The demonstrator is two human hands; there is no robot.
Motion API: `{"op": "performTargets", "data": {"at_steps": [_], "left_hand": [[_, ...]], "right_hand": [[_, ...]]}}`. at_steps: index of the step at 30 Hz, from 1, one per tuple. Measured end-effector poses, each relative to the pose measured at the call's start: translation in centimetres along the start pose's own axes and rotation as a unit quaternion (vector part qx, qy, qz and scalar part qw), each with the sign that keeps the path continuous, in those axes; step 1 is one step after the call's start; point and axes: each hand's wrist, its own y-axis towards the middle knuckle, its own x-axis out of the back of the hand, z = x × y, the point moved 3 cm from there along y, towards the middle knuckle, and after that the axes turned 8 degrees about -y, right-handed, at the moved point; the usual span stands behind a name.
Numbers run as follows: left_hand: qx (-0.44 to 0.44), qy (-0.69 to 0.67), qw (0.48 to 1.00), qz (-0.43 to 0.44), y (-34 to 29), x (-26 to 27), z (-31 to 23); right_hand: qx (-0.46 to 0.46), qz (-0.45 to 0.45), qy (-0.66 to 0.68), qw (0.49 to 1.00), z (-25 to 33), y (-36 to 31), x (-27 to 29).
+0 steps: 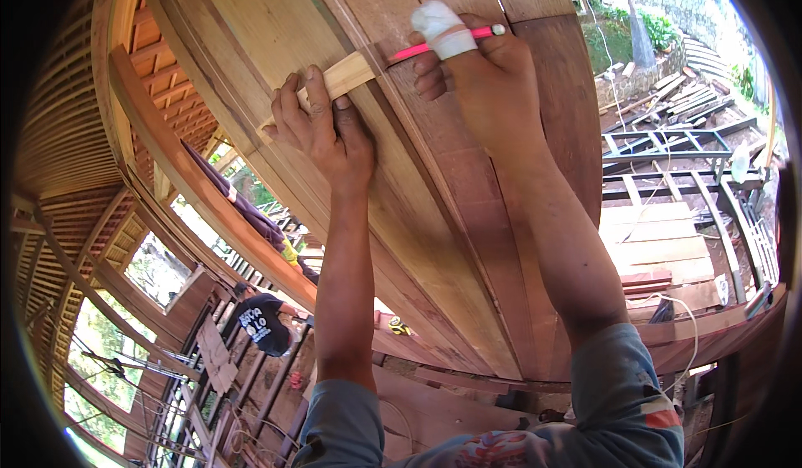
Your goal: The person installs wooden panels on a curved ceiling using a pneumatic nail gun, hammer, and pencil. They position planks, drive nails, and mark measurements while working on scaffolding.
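Observation:
My left hand [324, 130] is closed on a short pale wood strip [349, 74], pressing it flat across a curved surface of long brown planks [455, 209]. Between the fingers of my right hand [493, 80] is a pink pencil [411, 52]. The pencil's tip rests at or just beside the strip's right end; whether it touches the plank I cannot tell. A white bandage [443, 27] wraps my right thumb. Thin seams run lengthwise between the planks, and their tones range from light tan to reddish brown.
A yellow tape measure [399, 326] lies near the planks' lower edge. Below left, a person in a dark shirt [261, 326] works among beams. A curved timber beam [221, 201] rises at left. To the right are metal frames [668, 142], stacked boards [656, 238] and a pale cable [693, 334].

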Motion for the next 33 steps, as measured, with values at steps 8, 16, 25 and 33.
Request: {"op": "performTargets", "data": {"at_steps": [8, 16, 25, 33], "left_hand": [[0.000, 0.007, 0.999, 0.033, -0.1, 0.4, 0.1], [0.015, 0.004, 0.999, 0.038, -0.2, -0.2, -0.1], [0.027, -0.036, 0.999, 0.024, -0.4, -0.2, 0.6], [0.008, 0.002, 0.999, 0.045, -0.1, -0.2, 0.0]], "right_hand": [[0.047, 0.032, -0.040, 0.998, -0.8, 0.6, -0.3], [0.076, 0.036, -0.013, 0.996, 1.5, 2.7, -0.7], [0.075, 0.023, -0.108, 0.991, -0.5, 3.5, -0.9], [0.078, 0.014, -0.144, 0.986, -0.2, 3.4, -0.9]]}}
